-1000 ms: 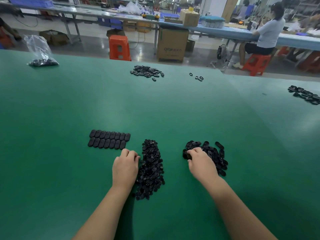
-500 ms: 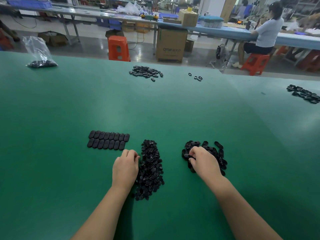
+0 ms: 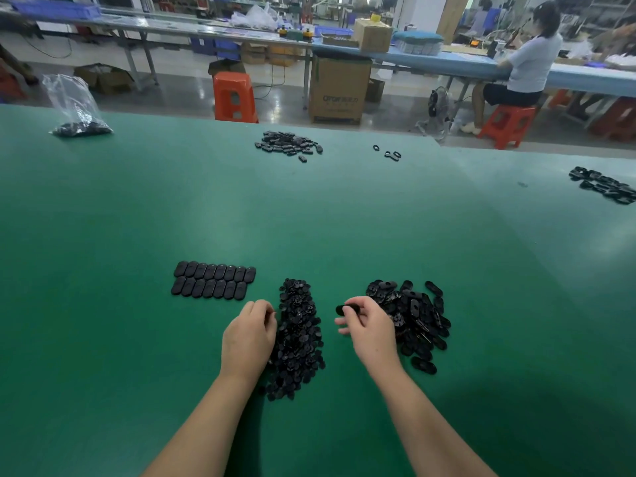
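Green matting covers the table (image 3: pixel 309 218). To do this well, I would keep the oval plate (image 3: pixel 347 308) level by its edges and bring it across to meet one small part from the middle heap (image 3: pixel 299 339). The right hand (image 3: pixel 373 330) pinches the oval plate, lifted just left of the plate heap (image 3: pixel 416 315). The left hand (image 3: pixel 247 339) lies knuckles-up, fingers curled at the middle heap's edge; whether it holds anything I cannot tell.

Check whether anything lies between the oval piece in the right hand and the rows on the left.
Yes: the small-parts pile lies between the oval piece in the right hand and the rows, with the left hand at the pile's left edge.
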Tool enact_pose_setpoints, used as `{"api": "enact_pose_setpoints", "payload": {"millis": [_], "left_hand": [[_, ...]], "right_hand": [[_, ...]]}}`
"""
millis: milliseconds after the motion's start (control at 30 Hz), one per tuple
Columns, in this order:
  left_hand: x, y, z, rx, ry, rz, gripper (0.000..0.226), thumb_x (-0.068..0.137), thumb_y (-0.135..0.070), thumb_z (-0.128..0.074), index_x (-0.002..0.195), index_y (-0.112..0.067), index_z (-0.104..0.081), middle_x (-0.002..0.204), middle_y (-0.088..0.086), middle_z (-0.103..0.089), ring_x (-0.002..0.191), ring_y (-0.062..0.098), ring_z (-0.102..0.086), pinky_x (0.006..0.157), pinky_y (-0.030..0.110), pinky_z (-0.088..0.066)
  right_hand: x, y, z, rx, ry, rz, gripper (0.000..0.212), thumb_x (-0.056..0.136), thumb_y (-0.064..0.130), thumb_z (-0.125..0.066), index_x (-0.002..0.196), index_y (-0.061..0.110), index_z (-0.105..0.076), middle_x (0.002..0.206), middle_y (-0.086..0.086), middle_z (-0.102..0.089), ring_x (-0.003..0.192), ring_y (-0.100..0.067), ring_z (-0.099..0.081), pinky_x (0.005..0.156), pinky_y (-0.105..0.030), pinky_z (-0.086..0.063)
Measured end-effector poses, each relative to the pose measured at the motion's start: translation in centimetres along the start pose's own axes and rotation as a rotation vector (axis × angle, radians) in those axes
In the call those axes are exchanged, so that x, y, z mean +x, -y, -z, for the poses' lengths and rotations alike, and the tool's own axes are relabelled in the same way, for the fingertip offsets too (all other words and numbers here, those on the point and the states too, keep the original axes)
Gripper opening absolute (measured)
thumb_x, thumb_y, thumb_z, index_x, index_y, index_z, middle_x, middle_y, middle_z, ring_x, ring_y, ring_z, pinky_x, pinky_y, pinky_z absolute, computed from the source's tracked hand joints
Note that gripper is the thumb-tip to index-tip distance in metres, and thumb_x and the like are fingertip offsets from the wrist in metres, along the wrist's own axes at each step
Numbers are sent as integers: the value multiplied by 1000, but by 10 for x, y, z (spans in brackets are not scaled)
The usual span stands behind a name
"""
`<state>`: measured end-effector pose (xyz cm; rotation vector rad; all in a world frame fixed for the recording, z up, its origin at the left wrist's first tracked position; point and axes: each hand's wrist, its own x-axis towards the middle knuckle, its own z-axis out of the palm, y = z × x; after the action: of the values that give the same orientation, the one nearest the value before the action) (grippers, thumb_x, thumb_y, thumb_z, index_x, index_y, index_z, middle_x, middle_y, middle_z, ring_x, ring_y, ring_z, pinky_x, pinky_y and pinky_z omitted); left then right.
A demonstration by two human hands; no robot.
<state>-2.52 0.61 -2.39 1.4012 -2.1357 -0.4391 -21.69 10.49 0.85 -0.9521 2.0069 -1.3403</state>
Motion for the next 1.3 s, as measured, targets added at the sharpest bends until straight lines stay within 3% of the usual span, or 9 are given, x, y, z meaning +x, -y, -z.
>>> {"api": "enact_pose_setpoints", "payload": {"millis": [167,367,500,700,867,1100,1300], "left_hand": [[0,1,0,-5,-9,15,6,93,-9,-64,96,-15,-63,83,-6,-59,63,14,-56,55,32,-50],[-2,2,-1,-18,-19,3,27,94,-6,-62,118,-15,-71,90,-6,-64,58,13,-55,51,30,-48],[-1,2,0,-15,-16,2,19,95,-9,-62,110,-14,-72,94,-5,-68,66,13,-60,56,31,-52],[-2,1,1,-10,-18,14,13,96,-10,-60,104,-13,-70,88,-6,-68,69,12,-61,59,32,-54],[-2,0,1,-18,-30,19,12,95,-9,-62,101,-14,-71,90,-7,-69,69,9,-60,59,23,-47],[-3,1,1,-42,-51,6,9,94,-9,-64,99,-13,-71,93,-7,-63,64,10,-58,55,24,-47],[-2,0,2,-32,-38,9,12,95,-10,-62,102,-12,-71,94,-5,-67,67,12,-60,57,30,-53]], "right_hand": [[-14,-19,-18,43,-43,14,10,105,14,-52,100,23,-56,93,2,-73,79,-8,-74,74,-31,-62],[-13,-25,-19,30,-26,46,19,105,13,-50,103,31,-57,88,0,-71,76,-10,-72,75,-27,-60],[-15,-28,-20,-3,-2,70,22,105,14,-51,113,34,-59,89,5,-72,79,-7,-71,75,-20,-58],[-16,-28,-19,15,11,57,24,105,14,-49,106,36,-58,91,5,-71,81,-7,-71,75,-20,-57],[-15,-27,-19,29,6,33,18,105,16,-49,101,31,-58,90,4,-71,78,-9,-71,71,-21,-57],[-16,-29,-17,-2,6,60,17,103,21,-56,99,37,-61,76,3,-70,68,-10,-66,64,-27,-56],[-15,-29,-18,-10,19,57,19,103,18,-56,98,35,-60,82,-1,-71,70,-12,-66,67,-32,-58]]}}
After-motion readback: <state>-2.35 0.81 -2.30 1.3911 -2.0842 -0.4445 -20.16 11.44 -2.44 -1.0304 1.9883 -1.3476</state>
